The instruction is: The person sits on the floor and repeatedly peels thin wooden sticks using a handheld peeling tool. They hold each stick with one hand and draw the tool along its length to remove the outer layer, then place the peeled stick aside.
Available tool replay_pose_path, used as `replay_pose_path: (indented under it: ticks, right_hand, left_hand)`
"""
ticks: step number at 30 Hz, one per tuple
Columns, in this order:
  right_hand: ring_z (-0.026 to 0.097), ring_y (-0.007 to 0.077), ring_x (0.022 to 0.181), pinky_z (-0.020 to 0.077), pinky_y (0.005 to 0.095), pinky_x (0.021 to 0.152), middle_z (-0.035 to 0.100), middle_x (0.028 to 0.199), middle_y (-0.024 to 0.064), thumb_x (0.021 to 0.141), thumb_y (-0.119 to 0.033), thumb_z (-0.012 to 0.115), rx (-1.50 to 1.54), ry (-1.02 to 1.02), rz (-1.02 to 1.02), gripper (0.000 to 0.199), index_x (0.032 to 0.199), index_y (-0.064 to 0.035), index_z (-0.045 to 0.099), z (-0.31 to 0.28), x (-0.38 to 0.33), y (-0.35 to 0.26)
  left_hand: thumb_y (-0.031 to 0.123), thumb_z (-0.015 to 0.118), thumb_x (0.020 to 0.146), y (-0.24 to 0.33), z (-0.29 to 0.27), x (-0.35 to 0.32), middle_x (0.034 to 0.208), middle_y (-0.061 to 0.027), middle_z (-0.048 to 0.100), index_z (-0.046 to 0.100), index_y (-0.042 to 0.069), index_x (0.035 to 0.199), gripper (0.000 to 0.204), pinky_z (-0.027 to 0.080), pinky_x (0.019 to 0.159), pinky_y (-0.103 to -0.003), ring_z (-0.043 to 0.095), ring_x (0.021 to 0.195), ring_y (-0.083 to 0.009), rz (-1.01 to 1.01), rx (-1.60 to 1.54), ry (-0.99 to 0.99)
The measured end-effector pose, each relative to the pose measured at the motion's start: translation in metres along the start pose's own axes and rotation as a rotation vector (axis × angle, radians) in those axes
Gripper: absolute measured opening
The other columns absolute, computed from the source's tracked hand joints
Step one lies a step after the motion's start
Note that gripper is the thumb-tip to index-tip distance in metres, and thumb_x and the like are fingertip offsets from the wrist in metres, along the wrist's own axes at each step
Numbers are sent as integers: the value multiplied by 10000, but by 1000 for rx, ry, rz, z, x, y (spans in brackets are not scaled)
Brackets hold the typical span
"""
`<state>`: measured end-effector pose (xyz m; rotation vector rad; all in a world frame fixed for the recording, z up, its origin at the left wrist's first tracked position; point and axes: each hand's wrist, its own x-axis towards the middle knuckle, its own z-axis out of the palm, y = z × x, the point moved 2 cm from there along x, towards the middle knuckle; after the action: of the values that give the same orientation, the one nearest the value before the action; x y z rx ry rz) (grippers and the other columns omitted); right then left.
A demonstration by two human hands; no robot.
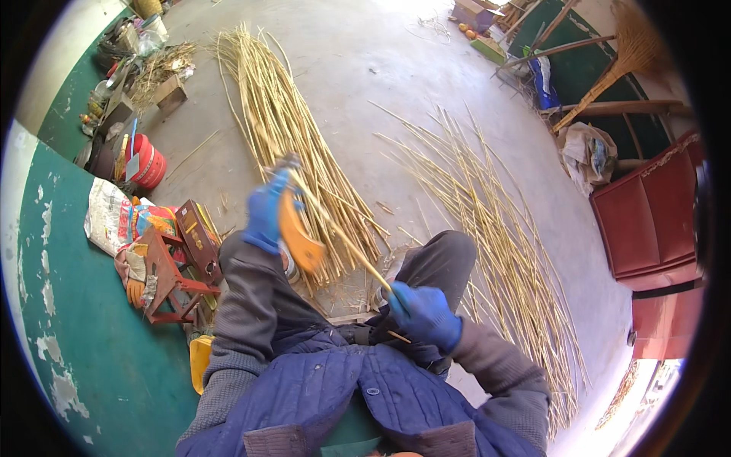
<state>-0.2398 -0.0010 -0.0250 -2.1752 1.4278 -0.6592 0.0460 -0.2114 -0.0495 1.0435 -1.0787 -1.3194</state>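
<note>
My left hand [266, 217], in a blue glove, is closed around an orange-handled cutting tool [301, 234] that looks like pruning shears. Its dark head [288, 161] is blurred, so its exact kind is unclear. A thin pale stalk [352, 250] slants up from my right hand to the tool's head. The blue-gloved right hand [426, 316] grips the lower end of that stalk near my knee. Beneath the tool lies a thick bundle of dry stalks [278, 114] on the floor. A looser pile of stalks [502, 236] spreads to the right.
At left stand a small red-brown wooden stool [173, 282], a red bucket [147, 164] and filled bags [114, 217]. A red padded seat [647, 217] and a straw broom [609, 72] are at right. Short stalk scraps lie on the concrete floor [346, 84].
</note>
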Motion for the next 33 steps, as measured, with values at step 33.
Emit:
replay_pose_path:
  ticks: [33]
  right_hand:
    - [624,372,614,485,455,557,594,693,163,944,-153,665,192,-43,11,80,991,-88,657,-7,28,-10]
  left_hand:
    - [536,666,951,-7,-77,19,966,-76,656,653,48,1241,567,571,677,-277,647,816,-164,-191,179,246]
